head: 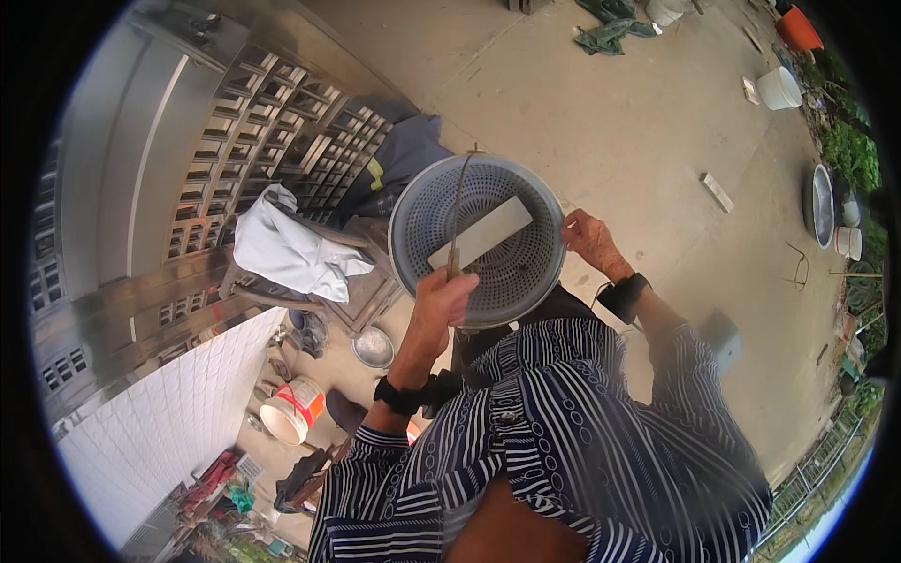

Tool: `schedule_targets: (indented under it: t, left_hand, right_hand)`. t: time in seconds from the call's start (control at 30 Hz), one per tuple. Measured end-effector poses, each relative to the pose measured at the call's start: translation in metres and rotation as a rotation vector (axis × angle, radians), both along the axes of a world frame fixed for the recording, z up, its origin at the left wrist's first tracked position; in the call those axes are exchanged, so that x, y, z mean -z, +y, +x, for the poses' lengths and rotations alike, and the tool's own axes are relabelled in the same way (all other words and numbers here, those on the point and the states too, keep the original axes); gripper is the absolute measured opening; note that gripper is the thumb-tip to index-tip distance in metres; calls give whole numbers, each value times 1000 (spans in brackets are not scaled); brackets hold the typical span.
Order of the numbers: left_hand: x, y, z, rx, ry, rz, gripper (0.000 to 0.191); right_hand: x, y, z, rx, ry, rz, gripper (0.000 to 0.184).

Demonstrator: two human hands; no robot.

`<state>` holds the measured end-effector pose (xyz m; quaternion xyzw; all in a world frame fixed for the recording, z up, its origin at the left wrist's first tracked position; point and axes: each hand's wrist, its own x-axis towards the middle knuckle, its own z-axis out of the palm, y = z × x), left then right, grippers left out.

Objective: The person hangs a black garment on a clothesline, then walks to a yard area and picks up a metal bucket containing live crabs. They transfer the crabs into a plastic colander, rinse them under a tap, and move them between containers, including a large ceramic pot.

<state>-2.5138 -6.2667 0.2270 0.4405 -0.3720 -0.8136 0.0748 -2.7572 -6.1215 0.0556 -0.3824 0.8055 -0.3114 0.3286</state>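
A grey perforated plastic basket [517, 292] hangs before me at the centre, with a thin wire handle arching over its mouth. Across its inside lies a pale rectangular block [486, 232]. My left hand [440, 302] is closed around the grip of the wire handle, near the basket's lower left side. At the right rim is my right hand [591, 239], its thumb and fingers pinching the edge. Dark bands circle both wrists.
A wooden chair [362, 310] with a white cloth [288, 246] stands to the left, beside a lattice wall. Below it are a metal bowl [373, 347] and a white-and-orange bucket [292, 412]. Another pale block [716, 193], a white bucket [779, 89] and a metal basin [821, 206] are at right.
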Motion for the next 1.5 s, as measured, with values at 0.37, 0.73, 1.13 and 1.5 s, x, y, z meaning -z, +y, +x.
schedule_targets:
  t: [0.37,0.73,1.13,1.5]
  left_hand:
    - [-63,-58,-152,611,98,-57,20]
    - [-33,-17,-246,908,-37,-46,11]
    - [-46,55,-346,1068,-123,-172,23]
    - [-37,54,-505,1165,55,-296,23]
  right_hand:
    - [-57,6,-44,574,287,360,45]
    - [-2,22,-51,-45,695,394,65]
    - [31,97,-130,-73,605,307,48]
    - [-40,113,-299,-12,479,345,43]
